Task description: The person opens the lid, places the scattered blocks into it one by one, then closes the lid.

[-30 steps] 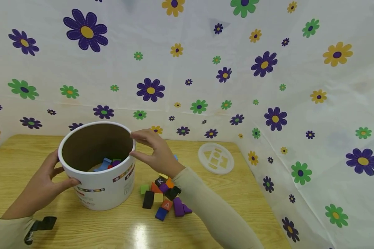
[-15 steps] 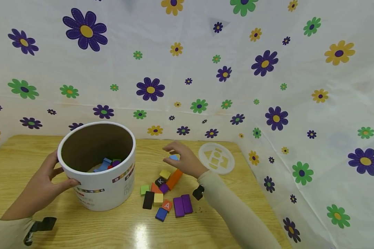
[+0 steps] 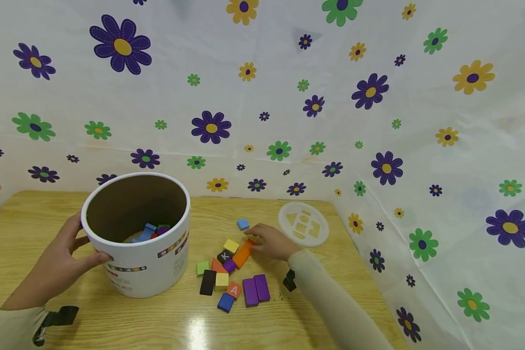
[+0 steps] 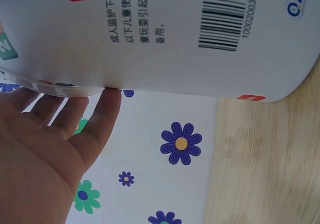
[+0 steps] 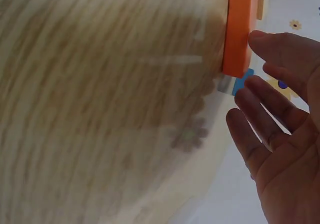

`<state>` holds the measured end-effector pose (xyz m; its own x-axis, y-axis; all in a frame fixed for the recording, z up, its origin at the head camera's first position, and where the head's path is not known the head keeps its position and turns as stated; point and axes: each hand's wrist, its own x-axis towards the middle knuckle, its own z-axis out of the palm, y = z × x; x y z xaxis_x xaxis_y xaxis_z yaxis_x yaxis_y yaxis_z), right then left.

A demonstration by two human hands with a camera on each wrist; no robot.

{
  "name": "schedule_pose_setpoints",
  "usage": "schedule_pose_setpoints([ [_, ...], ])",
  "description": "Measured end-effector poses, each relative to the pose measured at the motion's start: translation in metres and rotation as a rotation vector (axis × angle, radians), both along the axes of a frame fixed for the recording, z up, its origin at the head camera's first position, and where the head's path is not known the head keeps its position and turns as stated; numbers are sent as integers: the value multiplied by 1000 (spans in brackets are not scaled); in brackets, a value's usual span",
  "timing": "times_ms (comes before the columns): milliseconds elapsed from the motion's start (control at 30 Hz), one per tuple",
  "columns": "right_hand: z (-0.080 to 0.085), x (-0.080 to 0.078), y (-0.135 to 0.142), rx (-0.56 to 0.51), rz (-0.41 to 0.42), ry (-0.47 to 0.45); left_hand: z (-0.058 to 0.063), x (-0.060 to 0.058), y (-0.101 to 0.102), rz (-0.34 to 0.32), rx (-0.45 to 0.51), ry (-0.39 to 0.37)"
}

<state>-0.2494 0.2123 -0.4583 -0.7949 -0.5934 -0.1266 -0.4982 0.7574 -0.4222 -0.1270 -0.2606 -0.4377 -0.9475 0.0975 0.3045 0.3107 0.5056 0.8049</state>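
My left hand [image 3: 59, 267] holds the white bucket [image 3: 157, 274] from its left side, thumb at the near rim and fingers along the outer wall. In the left wrist view the fingertips press against the bucket wall [image 4: 150, 64]. Several coloured blocks, one of them light blue [image 3: 145, 231], lie inside the bucket. My right hand [image 3: 274, 242] is low over the table at the far end of a long orange block [image 3: 242, 254]. The right wrist view has the thumb right at the orange block [image 5: 237, 34], the other fingers stretched out loosely.
Around the orange block lie a yellow block [image 3: 231, 245], a black K block [image 3: 224, 256], purple blocks [image 3: 251, 292], a blue block [image 3: 225, 302] and others. A light blue block [image 3: 242, 224] sits farther back. The white lid with shaped holes [image 3: 290, 232] lies right, before the flowered cloth [image 3: 262, 63].
My right hand has left the bucket's right rim, moved right, then come down beside the orange block. My left hand and the bucket have stayed in place.
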Motion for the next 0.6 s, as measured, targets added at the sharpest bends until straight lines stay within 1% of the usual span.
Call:
schedule_pose_setpoints([
  [133, -5, -1, 3, -16, -28, -45, 0, 0, -2, -9, 6, 6],
  [200, -6, 0, 3, -20, -30, -50, 0, 0, -2, -12, 10, 11],
  [267, -8, 1, 3, -7, -18, -38, 0, 0, -2, -11, 10, 12],
  [433, -9, 3, 1, 41, 31, 34, 0, -1, -2, 2, -4, 8],
  [600, -9, 5, 5, 55, 33, 66, 0, -2, -3, 7, -21, 3],
])
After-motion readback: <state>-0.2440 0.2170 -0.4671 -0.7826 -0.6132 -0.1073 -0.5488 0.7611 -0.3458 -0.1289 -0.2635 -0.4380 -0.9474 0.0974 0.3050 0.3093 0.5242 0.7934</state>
